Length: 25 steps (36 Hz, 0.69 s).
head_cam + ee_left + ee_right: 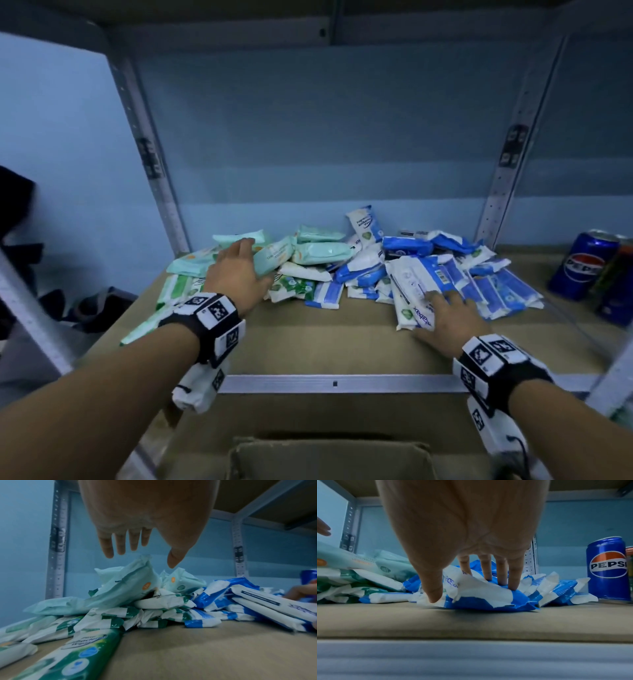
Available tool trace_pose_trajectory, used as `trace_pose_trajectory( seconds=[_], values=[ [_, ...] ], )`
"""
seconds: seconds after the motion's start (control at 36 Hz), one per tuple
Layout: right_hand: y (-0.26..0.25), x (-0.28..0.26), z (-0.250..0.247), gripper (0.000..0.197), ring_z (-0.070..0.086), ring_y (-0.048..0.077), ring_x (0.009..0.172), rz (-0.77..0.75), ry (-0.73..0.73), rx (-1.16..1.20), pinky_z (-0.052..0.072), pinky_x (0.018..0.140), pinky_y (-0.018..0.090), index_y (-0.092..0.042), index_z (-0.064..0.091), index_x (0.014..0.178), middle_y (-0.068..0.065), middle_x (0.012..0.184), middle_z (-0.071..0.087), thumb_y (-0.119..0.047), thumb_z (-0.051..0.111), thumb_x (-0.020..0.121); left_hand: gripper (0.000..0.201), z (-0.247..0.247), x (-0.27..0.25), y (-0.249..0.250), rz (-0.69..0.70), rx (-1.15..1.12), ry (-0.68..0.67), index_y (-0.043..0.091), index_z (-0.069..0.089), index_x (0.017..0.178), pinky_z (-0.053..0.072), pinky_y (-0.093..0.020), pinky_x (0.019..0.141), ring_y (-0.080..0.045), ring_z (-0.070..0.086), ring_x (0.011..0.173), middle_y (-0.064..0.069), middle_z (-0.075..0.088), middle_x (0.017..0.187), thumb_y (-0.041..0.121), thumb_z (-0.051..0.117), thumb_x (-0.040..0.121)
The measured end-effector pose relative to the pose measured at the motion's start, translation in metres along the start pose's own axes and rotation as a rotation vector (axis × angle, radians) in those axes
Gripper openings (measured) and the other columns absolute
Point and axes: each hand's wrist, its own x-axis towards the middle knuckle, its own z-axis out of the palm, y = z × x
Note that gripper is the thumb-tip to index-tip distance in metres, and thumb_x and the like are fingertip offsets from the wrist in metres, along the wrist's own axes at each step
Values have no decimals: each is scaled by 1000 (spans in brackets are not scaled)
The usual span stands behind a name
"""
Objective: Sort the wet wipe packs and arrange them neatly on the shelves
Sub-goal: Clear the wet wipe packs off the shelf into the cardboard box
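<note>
A jumbled heap of wet wipe packs lies on the brown shelf board (325, 346). Mint-green packs (318, 251) (130, 588) are at the back left, and green-and-white packs (291, 286) (102, 623) lie below them. Blue-and-white packs (496, 287) (556, 588) fill the right. My left hand (248, 263) (145, 559) hovers just over the mint packs with fingers straight and spread, holding nothing. My right hand (431, 315) (469, 591) lies on a large blue-and-white pack (411, 284) (488, 597) at the front. Its fingers press the top, and its thumb touches the near left edge.
A blue Pepsi can (579, 263) (607, 568) stands at the right end of the shelf, with another can (616, 274) beside it. Perforated metal uprights (150, 164) (510, 150) frame the bay. A metal rail (335, 383) edges the front. A cardboard box (329, 459) sits below.
</note>
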Motion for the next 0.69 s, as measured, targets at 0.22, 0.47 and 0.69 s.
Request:
trace_pose_trajectory(
  seconds=[0.22, 0.47, 0.69],
  values=[
    [4, 12, 7, 62, 27, 38, 133, 56, 37, 27, 43, 100, 50, -43, 36, 137, 6, 154, 14, -61, 63, 83, 49, 18, 24, -8, -63, 89, -97, 18, 50, 133, 41, -32, 74, -32, 59, 105, -12, 64, 118, 49, 54, 95],
    [3, 13, 9, 67, 36, 40, 130, 79, 44, 31, 42, 101, 49, -41, 31, 137, 13, 152, 24, -65, 61, 83, 36, 3, 12, -4, -21, 174, 36, 17, 61, 119, 45, -37, 79, -34, 60, 103, -14, 67, 111, 44, 48, 98],
    [-7, -16, 11, 55, 36, 34, 126, 63, 132, 167, 32, 105, 48, -43, 37, 130, 8, 139, 35, -68, 54, 84, 45, -21, -27, 13, 122, 51, 233, 24, 61, 130, 47, -38, 68, -37, 65, 93, -14, 72, 99, 50, 50, 95]
  ],
)
